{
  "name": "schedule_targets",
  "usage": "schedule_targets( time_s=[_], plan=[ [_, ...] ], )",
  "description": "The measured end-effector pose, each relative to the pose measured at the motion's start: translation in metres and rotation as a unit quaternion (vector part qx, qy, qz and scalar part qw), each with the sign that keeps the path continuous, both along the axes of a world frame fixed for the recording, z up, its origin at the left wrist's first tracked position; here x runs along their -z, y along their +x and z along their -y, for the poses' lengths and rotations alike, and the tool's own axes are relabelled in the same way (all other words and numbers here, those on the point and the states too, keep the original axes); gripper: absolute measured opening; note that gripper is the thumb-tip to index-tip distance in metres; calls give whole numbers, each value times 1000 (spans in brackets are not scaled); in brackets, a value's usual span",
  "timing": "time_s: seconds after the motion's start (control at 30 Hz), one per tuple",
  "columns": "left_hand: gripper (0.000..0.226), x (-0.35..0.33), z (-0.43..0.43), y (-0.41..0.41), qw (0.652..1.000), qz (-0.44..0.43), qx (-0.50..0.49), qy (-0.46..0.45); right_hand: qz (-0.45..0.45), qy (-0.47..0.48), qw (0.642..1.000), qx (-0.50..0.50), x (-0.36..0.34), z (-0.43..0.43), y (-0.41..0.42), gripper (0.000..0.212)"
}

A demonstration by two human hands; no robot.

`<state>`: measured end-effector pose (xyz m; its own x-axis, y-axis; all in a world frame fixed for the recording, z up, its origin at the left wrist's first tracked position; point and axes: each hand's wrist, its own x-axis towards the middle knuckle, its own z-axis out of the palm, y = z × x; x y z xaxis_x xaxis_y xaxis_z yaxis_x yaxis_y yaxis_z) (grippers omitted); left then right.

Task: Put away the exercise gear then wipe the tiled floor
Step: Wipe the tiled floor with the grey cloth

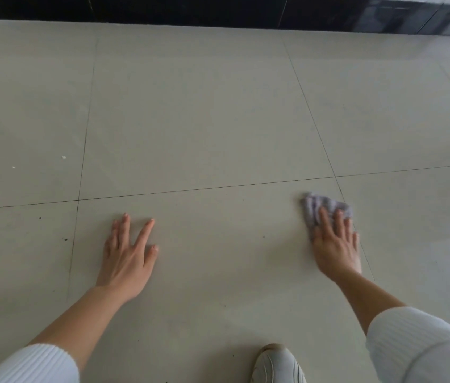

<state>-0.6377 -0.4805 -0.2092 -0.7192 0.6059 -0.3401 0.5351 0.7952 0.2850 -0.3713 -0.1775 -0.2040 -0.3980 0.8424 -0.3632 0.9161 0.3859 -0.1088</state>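
crumpled grey cloth (320,208), pale tiled floor (204,120)

Indoor room w/ hard floor, prob. a home or gym-type space; can't tell which. Floor (190,120) fills nearly the whole frame: big pale grey-beige tiles, thin dark grout lines crossing at lower left and right of centre. Dark glossy skirting (190,9) runs along the top edge, tiled too, w/ reflections at upper right. A few small specks (64,157) at left. White shoe (277,364) at bottom centre, so shoes worn inside.
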Motion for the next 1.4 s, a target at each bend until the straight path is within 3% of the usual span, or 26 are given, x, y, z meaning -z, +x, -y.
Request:
schedule_targets(
  time_s=[0.1,0.2,0.33,0.43,0.57,0.67,0.73,0.8,0.87,1.0,1.1,1.23,1.4],
  plan=[
    [59,4,2,-2,1000,-3,4,4,-2,-34,985,167,-4,-19,-2,55],
    [61,6,4,-2,1000,-13,6,0,-25,-42,981,188,-3,0,-22,57],
    [75,9,4,2,1000,-24,-1,5,-33,-37,999,-3,4,72,-36,57],
    [74,10,2,3,1000,-22,-9,4,-35,-57,981,-184,4,122,-43,58],
    [74,9,1,2,1000,-25,-5,4,-63,-20,883,-464,14,179,-47,58],
    [74,8,3,1,1000,-17,4,3,-87,-4,822,-563,21,170,-53,54],
    [72,7,6,-2,1000,-15,5,6,-80,12,853,-516,23,142,-62,55],
    [63,5,11,-5,1000,-19,-16,-1,-70,17,924,-376,21,105,-73,59],
    [63,4,22,-10,999,-17,-41,-13,-55,15,971,-233,18,70,-90,60],
    [80,2,48,-19,998,-7,-25,-54,-23,-39,994,-96,7,34,-140,60],
    [71,0,53,-23,997,16,-7,-70,0,-72,987,-145,2,42,-180,60],
    [61,-8,52,-24,999,16,-22,-27,14,-69,936,-345,-4,97,-218,59],
    [61,-12,62,-31,999,-2,-33,-8,-11,-64,790,-610,4,185,-209,56]
  ],
)
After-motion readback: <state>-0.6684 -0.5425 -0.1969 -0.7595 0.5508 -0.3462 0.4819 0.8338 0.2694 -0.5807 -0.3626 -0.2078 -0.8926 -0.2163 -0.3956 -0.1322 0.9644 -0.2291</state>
